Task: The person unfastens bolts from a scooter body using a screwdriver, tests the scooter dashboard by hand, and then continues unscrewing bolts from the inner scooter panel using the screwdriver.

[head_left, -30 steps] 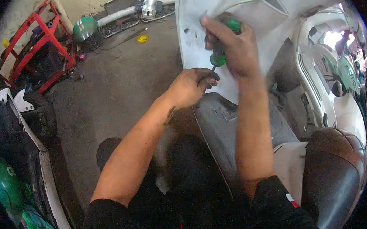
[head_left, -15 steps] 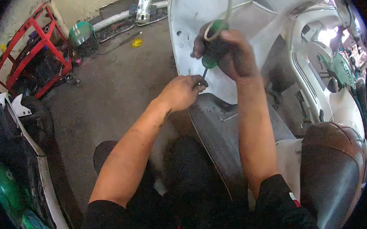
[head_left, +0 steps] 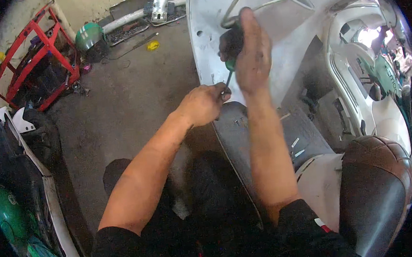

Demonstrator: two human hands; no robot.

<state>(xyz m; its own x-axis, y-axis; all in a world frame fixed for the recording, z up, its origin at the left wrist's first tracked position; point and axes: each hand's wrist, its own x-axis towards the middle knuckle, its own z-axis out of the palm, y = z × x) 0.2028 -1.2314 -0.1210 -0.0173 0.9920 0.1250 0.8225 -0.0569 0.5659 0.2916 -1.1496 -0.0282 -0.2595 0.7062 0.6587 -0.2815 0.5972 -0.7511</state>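
Since half a second ago, the right hand [head_left: 253, 60] has tipped its fingers up and its arm has slid to the left, so some tiny pale bits [head_left: 295, 143] now show where the arm was in the way. From where I stand, the biggest thing is a white scooter panel [head_left: 286, 46], and its top is cut off. Next comes a brown and black seat [head_left: 374, 183], low on the right. Between them lies a dark footboard [head_left: 289, 127], partly hidden by the right arm. Over on the left is a red metal frame [head_left: 42, 44], with a green helmet [head_left: 89, 36] beside it.

Both hands are in front of the white panel. The right hand is blurry, half open, with its palm against the handle of a screwdriver [head_left: 230, 65]. I can't tell how tight it holds on, and its shape hides the top of the handle. The left hand [head_left: 203, 102] is nearly closed, pinching the metal stick of the screwdriver near the bottom. Its dark fingers cover the tip, so I can't see what the tip touches. The screwdriver leans a little, top to the right. A thin pale wire [head_left: 227, 19] bends above, going behind the right hand.
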